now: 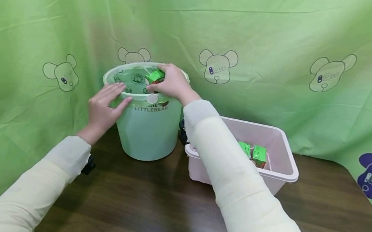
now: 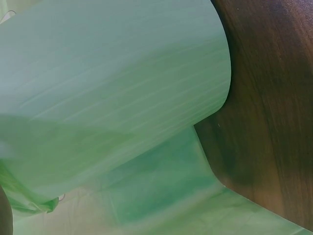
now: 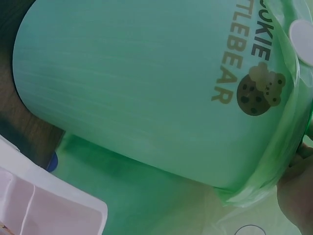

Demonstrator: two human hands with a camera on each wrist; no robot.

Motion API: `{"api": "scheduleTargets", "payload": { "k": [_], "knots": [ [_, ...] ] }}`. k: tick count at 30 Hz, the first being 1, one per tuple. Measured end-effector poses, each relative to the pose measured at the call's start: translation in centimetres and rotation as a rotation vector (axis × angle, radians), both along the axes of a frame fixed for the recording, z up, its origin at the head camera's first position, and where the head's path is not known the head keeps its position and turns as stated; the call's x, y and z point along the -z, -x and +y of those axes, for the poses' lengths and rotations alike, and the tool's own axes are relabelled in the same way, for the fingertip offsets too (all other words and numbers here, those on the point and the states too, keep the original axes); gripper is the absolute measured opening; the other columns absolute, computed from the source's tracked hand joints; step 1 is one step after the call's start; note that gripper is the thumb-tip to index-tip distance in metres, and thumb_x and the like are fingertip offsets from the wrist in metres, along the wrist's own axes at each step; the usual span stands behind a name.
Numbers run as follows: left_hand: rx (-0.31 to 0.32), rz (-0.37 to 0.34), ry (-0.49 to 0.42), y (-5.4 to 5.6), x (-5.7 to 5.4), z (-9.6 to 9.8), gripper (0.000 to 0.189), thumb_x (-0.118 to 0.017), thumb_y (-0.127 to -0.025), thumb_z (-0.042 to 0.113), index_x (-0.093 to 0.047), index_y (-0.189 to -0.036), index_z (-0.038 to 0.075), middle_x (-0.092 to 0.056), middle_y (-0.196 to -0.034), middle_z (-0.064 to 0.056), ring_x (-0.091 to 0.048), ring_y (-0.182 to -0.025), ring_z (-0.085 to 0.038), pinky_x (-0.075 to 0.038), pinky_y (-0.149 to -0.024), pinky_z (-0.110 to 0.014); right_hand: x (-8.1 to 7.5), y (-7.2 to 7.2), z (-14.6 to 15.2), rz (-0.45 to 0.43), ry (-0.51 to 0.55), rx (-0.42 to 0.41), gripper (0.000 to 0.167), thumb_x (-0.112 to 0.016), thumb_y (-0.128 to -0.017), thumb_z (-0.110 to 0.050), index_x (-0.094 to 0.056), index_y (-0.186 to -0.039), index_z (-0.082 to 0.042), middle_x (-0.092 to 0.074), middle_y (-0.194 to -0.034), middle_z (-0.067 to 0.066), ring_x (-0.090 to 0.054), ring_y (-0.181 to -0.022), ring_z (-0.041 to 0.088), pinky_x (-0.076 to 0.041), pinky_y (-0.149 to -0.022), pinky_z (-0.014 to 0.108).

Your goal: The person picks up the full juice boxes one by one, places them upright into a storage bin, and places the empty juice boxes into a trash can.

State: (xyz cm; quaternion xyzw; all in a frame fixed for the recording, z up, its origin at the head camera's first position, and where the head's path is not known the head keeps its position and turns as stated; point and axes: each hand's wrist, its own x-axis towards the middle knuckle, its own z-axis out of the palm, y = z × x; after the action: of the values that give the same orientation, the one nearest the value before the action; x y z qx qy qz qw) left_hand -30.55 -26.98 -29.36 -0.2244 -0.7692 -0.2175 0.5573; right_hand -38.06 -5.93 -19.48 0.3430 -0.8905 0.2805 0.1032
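A pale green trash can (image 1: 148, 136) stands on the table, a thin green bag folded over its rim and "LITTLEBEAR" printed on its side. My left hand (image 1: 103, 104) rests on the near left of the rim, fingers fairly straight and thumb apart from them. Over the can's mouth, my right hand (image 1: 175, 84) pinches a small green carton (image 1: 154, 77) between thumb and fingers. The right wrist view shows part of the right hand (image 3: 299, 191) at the bagged rim, below a round white button (image 3: 301, 41). The carton's lower part is hidden by the hand.
Right of the can is a pale pink plastic bin (image 1: 284, 158) holding green-topped cartons (image 1: 259, 154); the right forearm partly covers it. A green curtain (image 1: 268, 31) with bear heads hangs behind the dark wooden table (image 1: 140, 207).
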Motion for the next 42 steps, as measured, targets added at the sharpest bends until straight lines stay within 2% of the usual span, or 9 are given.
{"api": "scheduleTargets", "payload": {
  "k": [14,21,27,35,42],
  "knots": [
    [0.004,0.018,-0.009,0.2,0.1,-0.2,0.041,-0.072,-0.086,0.030,-0.069,-0.114,-0.001,-0.066,-0.116,-0.018,-0.062,-0.108,-0.040,-0.042,-0.103,-0.049,0.2,-0.3,-0.2,0.027,-0.016,-0.009,0.078,-0.077,-0.083,-0.040,-0.044,-0.144,-0.005,-0.049,-0.142,0.011,-0.048,-0.124,0.023,-0.038,-0.104,0.033],
    [-0.001,0.008,0.010,0.2,0.1,-0.2,0.043,-0.069,-0.088,0.032,-0.068,-0.114,-0.002,-0.065,-0.117,-0.019,-0.062,-0.110,-0.038,-0.042,-0.103,-0.049,0.2,-0.1,0.0,-0.004,-0.009,-0.006,0.075,-0.075,-0.085,-0.038,-0.043,-0.145,-0.006,-0.046,-0.146,0.010,-0.043,-0.132,0.024,-0.034,-0.109,0.033],
    [0.003,0.020,-0.009,0.4,0.1,0.0,0.040,-0.072,-0.086,0.029,-0.070,-0.112,-0.001,-0.066,-0.116,-0.018,-0.063,-0.109,-0.037,-0.043,-0.102,-0.049,0.2,0.0,0.6,-0.035,0.035,-0.006,0.071,-0.074,-0.086,-0.039,-0.046,-0.144,-0.009,-0.047,-0.145,0.009,-0.045,-0.129,0.026,-0.038,-0.106,0.036],
    [0.008,0.014,-0.013,0.4,0.1,0.1,0.040,-0.072,-0.085,0.028,-0.070,-0.112,-0.001,-0.066,-0.115,-0.018,-0.063,-0.108,-0.038,-0.042,-0.102,-0.049,0.5,-0.1,1.7,-0.017,0.077,-0.050,0.066,-0.072,-0.089,-0.035,-0.047,-0.143,-0.006,-0.048,-0.142,0.011,-0.046,-0.128,0.029,-0.039,-0.105,0.037],
    [0.019,0.035,-0.034,0.5,0.1,-0.1,0.037,-0.075,-0.082,0.024,-0.071,-0.110,-0.001,-0.068,-0.113,-0.018,-0.064,-0.106,-0.038,-0.043,-0.102,-0.049,0.5,-0.6,2.9,0.004,0.081,-0.060,0.064,-0.070,-0.090,-0.036,-0.047,-0.142,-0.009,-0.048,-0.142,0.009,-0.045,-0.128,0.025,-0.039,-0.105,0.034]
  ]
}}
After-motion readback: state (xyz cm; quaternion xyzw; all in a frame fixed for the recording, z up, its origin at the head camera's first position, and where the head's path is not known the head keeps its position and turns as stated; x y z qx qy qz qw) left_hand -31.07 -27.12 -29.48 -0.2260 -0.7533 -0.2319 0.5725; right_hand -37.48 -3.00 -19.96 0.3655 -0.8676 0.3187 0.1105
